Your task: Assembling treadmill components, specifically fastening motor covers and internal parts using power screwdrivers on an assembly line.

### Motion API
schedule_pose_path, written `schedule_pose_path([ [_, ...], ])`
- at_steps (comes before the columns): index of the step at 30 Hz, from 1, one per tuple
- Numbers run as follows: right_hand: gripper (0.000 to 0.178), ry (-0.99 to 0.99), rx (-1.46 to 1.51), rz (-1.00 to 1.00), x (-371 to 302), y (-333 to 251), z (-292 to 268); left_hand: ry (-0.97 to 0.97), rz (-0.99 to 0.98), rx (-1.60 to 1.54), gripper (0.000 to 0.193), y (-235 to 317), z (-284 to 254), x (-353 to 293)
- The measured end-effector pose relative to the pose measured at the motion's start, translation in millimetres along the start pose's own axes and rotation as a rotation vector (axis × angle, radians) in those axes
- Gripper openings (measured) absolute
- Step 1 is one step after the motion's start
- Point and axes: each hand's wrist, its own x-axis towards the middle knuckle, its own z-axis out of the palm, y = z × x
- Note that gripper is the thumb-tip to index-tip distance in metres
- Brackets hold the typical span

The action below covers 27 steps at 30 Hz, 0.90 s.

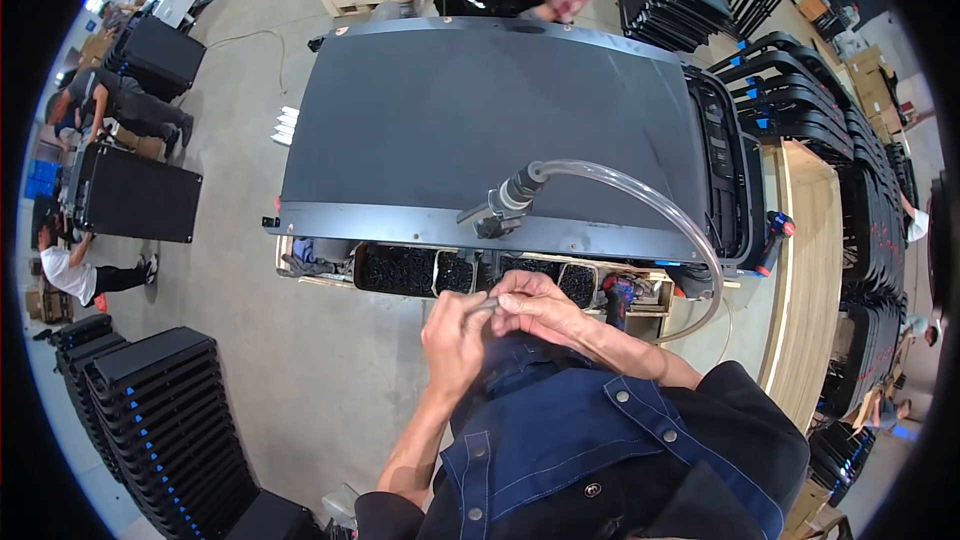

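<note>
Left hand (453, 338), right hand (540, 310) pinching grey piece (488, 306).

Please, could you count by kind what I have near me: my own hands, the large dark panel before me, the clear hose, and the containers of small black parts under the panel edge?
Own hands: 2
Large dark panel: 1
Clear hose: 1
Visible parts containers: 4
Total: 8

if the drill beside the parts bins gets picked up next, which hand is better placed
Probably the right hand: it is nearer the drill, which sits to its right. The left hand is farther off, with the right hand in between.
</note>
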Motion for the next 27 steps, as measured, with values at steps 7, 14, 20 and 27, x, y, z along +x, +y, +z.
schedule_pose_path([
  [7, 0.015, 0.259, 0.242, 0.155, 14.4, 5.8, 2.5, 0.049, 0.106, -0.073, 0.023, -36.6, 10.4, 14.7],
  [14, 0.011, 0.523, -0.332, -0.143, 24.3, 17.0, 9.8, -0.202, -0.275, -0.474, 0.012, -72.6, 21.5, 28.3],
  [20, 0.01, 0.549, -1.333, -0.349, 22.7, 15.1, 16.4, -0.615, -0.944, -1.129, 0.019, -105.6, 30.4, 30.1],
  [27, 0.015, 0.849, -0.694, -0.342, 27.9, 46.3, 12.1, -0.26, -0.395, -0.676, 0.022, -94.2, 54.7, 17.1],
])
